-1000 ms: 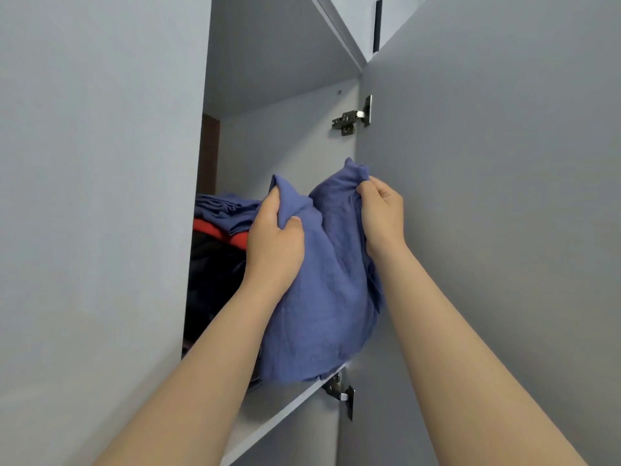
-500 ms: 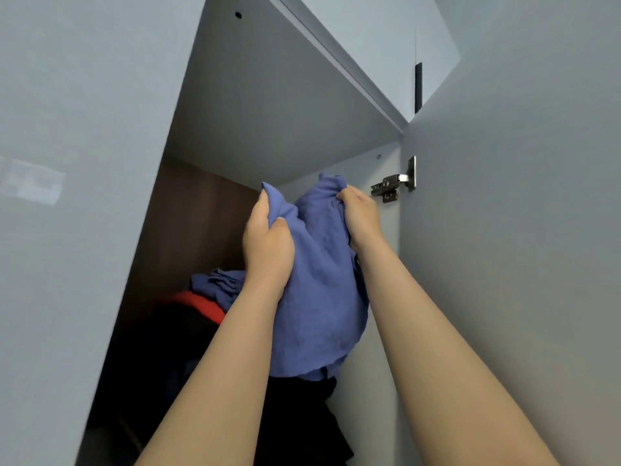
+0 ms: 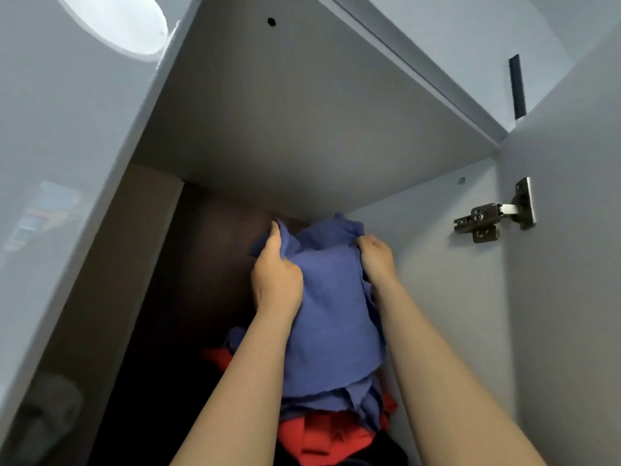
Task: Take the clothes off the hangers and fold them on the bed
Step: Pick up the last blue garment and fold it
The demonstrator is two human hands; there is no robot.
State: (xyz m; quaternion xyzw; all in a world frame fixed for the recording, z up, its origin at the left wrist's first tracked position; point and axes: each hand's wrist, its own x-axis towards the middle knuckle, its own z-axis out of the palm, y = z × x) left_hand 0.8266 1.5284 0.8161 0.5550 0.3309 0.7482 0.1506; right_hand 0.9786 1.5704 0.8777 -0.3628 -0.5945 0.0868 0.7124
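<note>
A blue garment (image 3: 331, 307) hangs bunched inside an open wardrobe, just under its top panel. My left hand (image 3: 275, 275) grips its upper left part, and my right hand (image 3: 376, 257) grips its upper right part. Both arms reach up into the cupboard. Below the blue cloth lies a red garment (image 3: 319, 435) with dark clothes under it. No hanger shows; the cloth hides whatever is inside it.
The wardrobe's right door (image 3: 571, 264) stands open with a metal hinge (image 3: 494, 215) on it. The left door panel (image 3: 60, 163) closes in the left side. The top panel (image 3: 285, 112) sits close above my hands. The wardrobe's back is dark brown.
Both hands have lifted the blue garment higher and deeper into the wardrobe, up near the top panel. The view has tilted upward, and the red garment now shows below.
</note>
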